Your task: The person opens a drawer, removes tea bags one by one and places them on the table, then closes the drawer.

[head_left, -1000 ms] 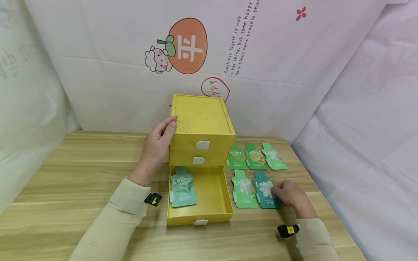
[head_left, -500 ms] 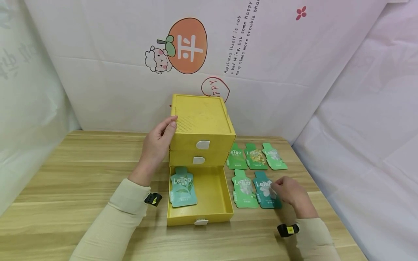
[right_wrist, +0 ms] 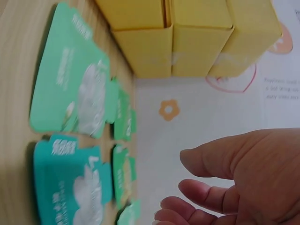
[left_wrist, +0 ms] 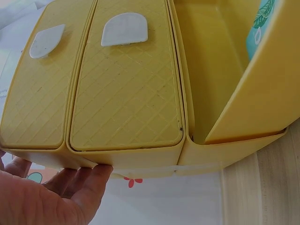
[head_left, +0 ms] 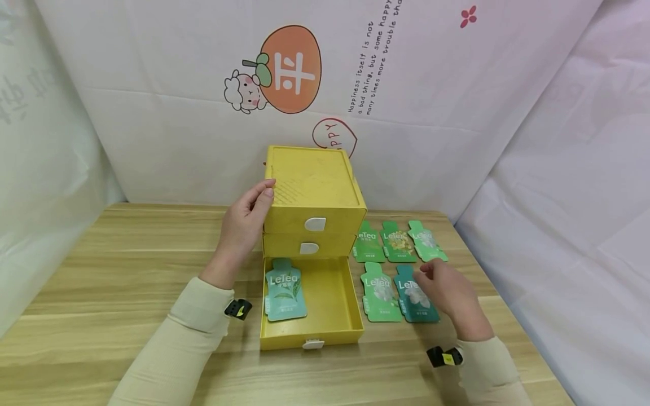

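Observation:
My left hand (head_left: 242,228) rests against the left side of a yellow drawer box (head_left: 317,177), fingertips at its upper edge. In the left wrist view, the fingers (left_wrist: 91,187) lie along the box's side wall. The bottom drawer (head_left: 330,299) is pulled out. A light teal LeTea packet (head_left: 284,293) lies in its left part. Over a dark teal packet (head_left: 418,307) hovers my right hand (head_left: 452,290), partly covering it in the head view. The right wrist view shows that hand's thumb (right_wrist: 206,159) and fingers apart, with nothing between them.
A light green packet (head_left: 381,296) lies between the drawer and the dark teal one. Behind stand three more green packets in a row, one of them a packet with yellow flowers (head_left: 399,245). A printed white cloth (head_left: 406,158) hangs behind the table (head_left: 152,248).
My right hand has lifted from the right edge of the dark teal packet and shifted up the frame. The packet stays in place. My left hand has not moved.

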Demonstrator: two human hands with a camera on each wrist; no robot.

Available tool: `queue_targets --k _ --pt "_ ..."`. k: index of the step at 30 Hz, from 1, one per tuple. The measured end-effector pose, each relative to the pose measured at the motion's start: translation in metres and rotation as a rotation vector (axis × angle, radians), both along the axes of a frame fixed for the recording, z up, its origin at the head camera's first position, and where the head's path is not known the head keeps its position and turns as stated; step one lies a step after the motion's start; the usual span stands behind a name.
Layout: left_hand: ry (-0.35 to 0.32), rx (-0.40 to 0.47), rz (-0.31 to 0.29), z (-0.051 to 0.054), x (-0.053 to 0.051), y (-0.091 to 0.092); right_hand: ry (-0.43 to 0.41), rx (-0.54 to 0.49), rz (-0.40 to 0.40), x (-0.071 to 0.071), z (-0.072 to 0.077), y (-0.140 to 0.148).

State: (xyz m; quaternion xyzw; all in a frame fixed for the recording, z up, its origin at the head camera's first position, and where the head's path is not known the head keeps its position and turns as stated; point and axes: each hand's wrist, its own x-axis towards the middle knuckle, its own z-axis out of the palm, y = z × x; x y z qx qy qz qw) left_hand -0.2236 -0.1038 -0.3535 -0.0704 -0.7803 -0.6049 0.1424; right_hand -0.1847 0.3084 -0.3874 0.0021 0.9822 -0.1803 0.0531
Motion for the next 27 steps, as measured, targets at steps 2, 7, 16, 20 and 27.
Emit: queue_targets --k 2,7,16,20,27 --pt "0.0 0.001 -0.001 0.0 0.0 0.0 0.019 0.0 0.007 0.003 0.004 -0.006" --pt "0.001 0.0 -0.002 0.0 0.0 0.0 0.073 0.015 0.02 0.007 0.013 -0.022" --pt "0.006 -0.002 -0.003 0.0 -0.001 0.0 0.182 0.013 0.065 0.015 0.027 -0.049" --pt "0.005 -0.004 -0.002 0.0 -0.001 0.0 0.229 0.002 0.098 0.02 0.03 -0.06" --pt "0.002 -0.006 0.0 0.0 -0.001 0.0 0.314 -0.026 0.16 0.026 0.033 -0.081"
